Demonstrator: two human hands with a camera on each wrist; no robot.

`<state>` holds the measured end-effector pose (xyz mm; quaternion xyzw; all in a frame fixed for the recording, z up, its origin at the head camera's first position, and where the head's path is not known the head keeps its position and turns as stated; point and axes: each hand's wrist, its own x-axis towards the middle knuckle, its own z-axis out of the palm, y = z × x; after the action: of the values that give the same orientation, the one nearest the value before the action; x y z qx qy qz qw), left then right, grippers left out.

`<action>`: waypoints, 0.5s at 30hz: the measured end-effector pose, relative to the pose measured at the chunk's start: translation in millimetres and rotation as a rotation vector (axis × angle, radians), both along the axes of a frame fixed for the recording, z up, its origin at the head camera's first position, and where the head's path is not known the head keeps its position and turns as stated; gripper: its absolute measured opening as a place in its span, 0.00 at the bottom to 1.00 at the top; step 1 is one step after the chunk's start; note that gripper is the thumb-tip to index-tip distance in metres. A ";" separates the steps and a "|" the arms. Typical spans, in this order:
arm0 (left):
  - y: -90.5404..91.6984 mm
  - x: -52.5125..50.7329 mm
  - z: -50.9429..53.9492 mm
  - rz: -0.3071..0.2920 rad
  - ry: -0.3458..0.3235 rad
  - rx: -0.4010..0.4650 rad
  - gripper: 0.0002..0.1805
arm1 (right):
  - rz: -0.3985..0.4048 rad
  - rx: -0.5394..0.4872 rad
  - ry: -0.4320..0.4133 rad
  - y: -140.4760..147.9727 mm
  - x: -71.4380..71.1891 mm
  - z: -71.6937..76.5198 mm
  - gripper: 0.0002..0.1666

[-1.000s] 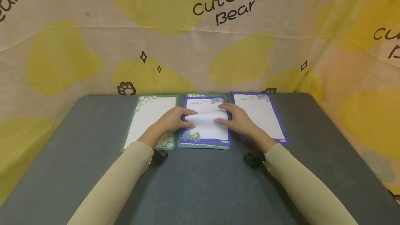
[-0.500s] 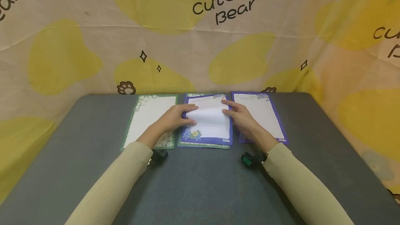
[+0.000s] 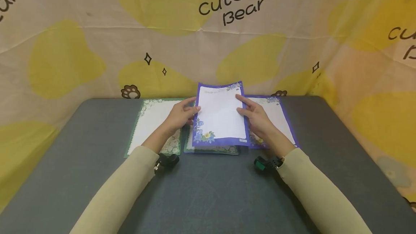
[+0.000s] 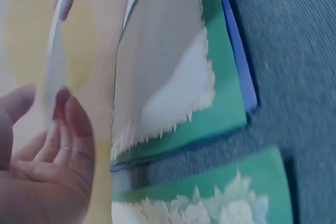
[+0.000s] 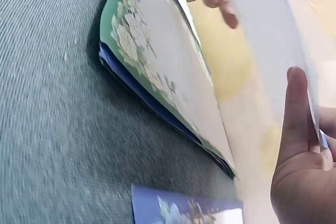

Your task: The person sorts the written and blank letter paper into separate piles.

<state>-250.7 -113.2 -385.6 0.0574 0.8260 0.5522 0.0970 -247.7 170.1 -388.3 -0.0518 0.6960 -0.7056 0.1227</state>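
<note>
Raised above the middle stack is a sheet of stationery paper (image 3: 221, 115) with a purple border and blue and yellow flowers. My left hand (image 3: 179, 115) pinches its left edge, thumb in front and fingers behind. At the opposite edge my right hand (image 3: 260, 120) grips it between thumb and fingers. Edge-on, the sheet shows as a thin pale strip in the left wrist view. Beneath it lies the middle stack (image 3: 211, 150), topped by a green-bordered sheet (image 5: 163, 61), with purple edges showing underneath. The sheet hides most of that stack in the head view.
On the left lies a green-bordered floral sheet (image 3: 138, 133), partly behind my left hand. A purple-bordered sheet (image 3: 282, 120) lies on the right, partly under my right hand. The dark grey table (image 3: 208, 194) meets a printed yellow-and-cream cloth (image 3: 182, 46) at the back.
Both hands have lifted the purple-bordered sheet off the middle stack and slightly to the right. It bulged earlier and is flatter now. The green-bordered sheet below has come into view.
</note>
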 end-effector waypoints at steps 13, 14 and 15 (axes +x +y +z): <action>24.4 -5.0 5.1 0.047 0.203 0.183 0.39 | -0.013 0.205 0.045 33.5 -1.0 14.1 0.33; 26.7 -5.5 5.5 0.059 0.215 0.199 0.40 | -0.015 0.214 0.053 36.4 -0.8 15.2 0.33; 29.0 -5.4 6.1 0.071 0.227 0.213 0.39 | -0.017 0.225 0.063 39.1 -0.4 16.2 0.33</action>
<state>-256.1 -84.2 -379.6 0.1001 0.7701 0.6296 -0.0231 -248.1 209.2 -372.1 -0.0539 0.7746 -0.6222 0.1000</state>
